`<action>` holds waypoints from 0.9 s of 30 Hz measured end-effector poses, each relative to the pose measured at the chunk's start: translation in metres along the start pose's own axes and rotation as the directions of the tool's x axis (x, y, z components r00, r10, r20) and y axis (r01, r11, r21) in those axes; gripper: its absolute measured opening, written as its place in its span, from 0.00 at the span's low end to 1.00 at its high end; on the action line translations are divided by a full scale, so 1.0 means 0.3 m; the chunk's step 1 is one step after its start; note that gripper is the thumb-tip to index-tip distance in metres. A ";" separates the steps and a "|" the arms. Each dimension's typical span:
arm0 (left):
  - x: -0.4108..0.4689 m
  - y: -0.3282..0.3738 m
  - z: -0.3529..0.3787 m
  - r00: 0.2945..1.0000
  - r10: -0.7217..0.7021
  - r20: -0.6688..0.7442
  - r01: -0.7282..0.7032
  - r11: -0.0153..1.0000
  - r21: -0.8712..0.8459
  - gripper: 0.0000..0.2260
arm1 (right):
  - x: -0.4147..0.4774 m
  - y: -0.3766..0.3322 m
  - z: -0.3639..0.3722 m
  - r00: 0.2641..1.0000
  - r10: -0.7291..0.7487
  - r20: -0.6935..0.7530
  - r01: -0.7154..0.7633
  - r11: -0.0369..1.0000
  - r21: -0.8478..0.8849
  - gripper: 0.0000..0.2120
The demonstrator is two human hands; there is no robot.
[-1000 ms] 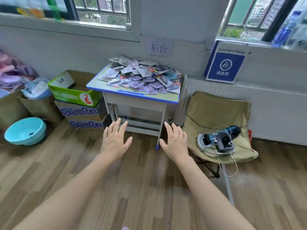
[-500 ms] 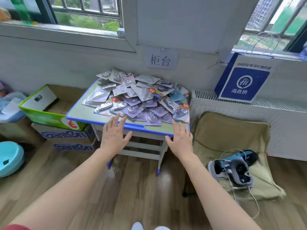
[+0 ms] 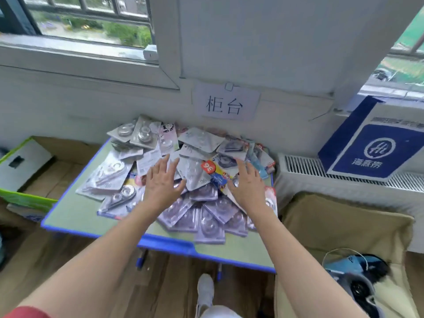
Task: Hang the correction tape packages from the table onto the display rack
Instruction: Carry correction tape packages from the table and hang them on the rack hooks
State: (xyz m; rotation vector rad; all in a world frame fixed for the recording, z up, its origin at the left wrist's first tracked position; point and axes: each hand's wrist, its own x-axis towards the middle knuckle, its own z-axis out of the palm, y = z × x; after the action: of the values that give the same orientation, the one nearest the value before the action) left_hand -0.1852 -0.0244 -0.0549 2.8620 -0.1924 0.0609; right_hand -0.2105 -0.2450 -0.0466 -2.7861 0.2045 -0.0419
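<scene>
A heap of correction tape packages (image 3: 202, 203) covers most of a small bench (image 3: 68, 216) with a pale green top and a blue rim, set against the wall. The packages lie flat and overlapping. Most are clear blisters on lilac or grey cards, and one brighter card near the middle bears a round red sticker (image 3: 207, 166).

Both bare arms reach over the near edge. The left hand (image 3: 160, 184) is palm down above the middle of the heap, its fingers (image 3: 163, 162) straight and spread. The right hand (image 3: 249, 187) is palm down toward the heap's right side, its fingers (image 3: 241, 166) also loosely spread. Neither pinches a package, and I cannot tell whether the palms touch the heap.

A paper sign (image 3: 226, 104) is fixed to the wall behind. A green cardboard box (image 3: 20, 198) sits left of the bench. To the right, a blue-and-white box (image 3: 371, 152) stands on the radiator (image 3: 302, 166). A tan fabric chair (image 3: 321, 230) just beside the bench holds a blue device (image 3: 358, 269).
</scene>
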 end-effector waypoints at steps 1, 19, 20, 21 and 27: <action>0.055 0.008 0.008 1.000 -0.003 0.008 0.003 1.000 -0.010 0.29 | 0.057 0.002 0.003 1.000 0.003 0.018 -0.003 1.000 0.002 0.31; 0.623 0.153 0.170 0.976 0.008 0.219 0.038 0.978 -0.207 0.31 | 0.566 0.004 0.107 0.945 0.213 0.248 -0.230 0.972 0.043 0.40; 0.642 0.160 0.180 0.969 -0.005 0.249 0.058 0.976 -0.208 0.32 | 0.572 0.005 0.107 0.942 0.212 0.262 -0.232 0.972 0.047 0.39; 0.658 0.166 0.190 0.960 -0.025 0.278 0.084 0.976 -0.201 0.32 | 0.577 0.006 0.107 0.939 0.212 0.272 -0.235 0.971 0.052 0.39; 0.681 0.201 0.232 0.964 -0.082 0.252 0.121 0.982 -0.144 0.31 | 0.592 0.014 0.111 0.923 0.227 0.312 -0.265 0.961 0.084 0.37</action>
State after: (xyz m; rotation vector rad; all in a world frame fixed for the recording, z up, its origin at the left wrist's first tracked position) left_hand 0.0105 -0.1263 -0.0936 2.7079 -0.0933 -0.3157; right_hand -0.0336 -0.2637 -0.0788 -2.5777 0.4555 0.4139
